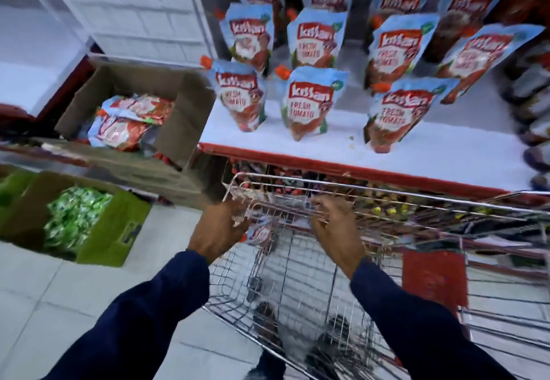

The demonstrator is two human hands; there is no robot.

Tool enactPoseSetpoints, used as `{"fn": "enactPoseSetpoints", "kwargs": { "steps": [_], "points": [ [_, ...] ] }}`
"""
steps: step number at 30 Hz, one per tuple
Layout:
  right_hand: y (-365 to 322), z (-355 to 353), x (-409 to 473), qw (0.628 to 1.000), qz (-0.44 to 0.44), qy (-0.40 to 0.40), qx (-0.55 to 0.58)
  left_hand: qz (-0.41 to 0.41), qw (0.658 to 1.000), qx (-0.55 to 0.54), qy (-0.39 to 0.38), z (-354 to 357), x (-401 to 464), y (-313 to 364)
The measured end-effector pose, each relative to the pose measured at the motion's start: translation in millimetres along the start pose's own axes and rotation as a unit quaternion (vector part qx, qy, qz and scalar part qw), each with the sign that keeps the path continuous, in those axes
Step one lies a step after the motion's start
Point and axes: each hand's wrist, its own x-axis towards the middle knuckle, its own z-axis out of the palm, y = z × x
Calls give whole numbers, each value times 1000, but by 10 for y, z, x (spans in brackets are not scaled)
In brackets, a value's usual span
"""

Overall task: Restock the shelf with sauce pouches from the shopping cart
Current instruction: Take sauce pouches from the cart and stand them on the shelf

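Several blue-and-red tomato sauce pouches [309, 102] stand upright in rows on the white shelf [431, 156], which has a red front edge. Below it is the wire shopping cart [297, 275]. Both my hands reach into the cart's far end. My left hand [220, 227] has its fingers spread beside a sauce pouch [260, 232] that lies against the cart's wire; whether the hand grips it is blurred. My right hand [331, 222] is curled, fingers down, just right of that pouch. Nothing is visible in it.
An open brown cardboard box [184, 123] left of the shelf holds more sauce pouches [125, 123]. On the floor at left is a green carton [119, 230] of green packets. Dark jars [535, 105] line the shelf's right end. Lower shelf stock shows behind the cart rim.
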Motion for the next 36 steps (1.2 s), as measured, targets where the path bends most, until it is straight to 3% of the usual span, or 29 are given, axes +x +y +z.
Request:
{"fn": "enactPoseSetpoints", "kwargs": {
  "steps": [6, 13, 17, 21, 28, 36],
  "points": [
    [-21, 910, 115, 984, 18, -172, -54, -27, 997, 43, -64, 545, 140, -313],
    [116, 1332, 465, 967, 33, -205, -147, -47, 988, 109, -98, 846, 330, -504],
    [202, 1350, 547, 963, 62, -221, -141, -49, 985, 128, -104, 905, 359, -508],
    [136, 1122, 508, 963, 24, -231, -139, -16, 986, 132, -97, 824, 307, -421],
    [30, 255, 225, 977, -58, -188, -84, 85, 995, 40, -33, 385, 64, -33],
    [-227, -1118, -52, 987, -132, -86, -21, 147, 988, -10, 41, -236, -144, 1022]
  ]
}}
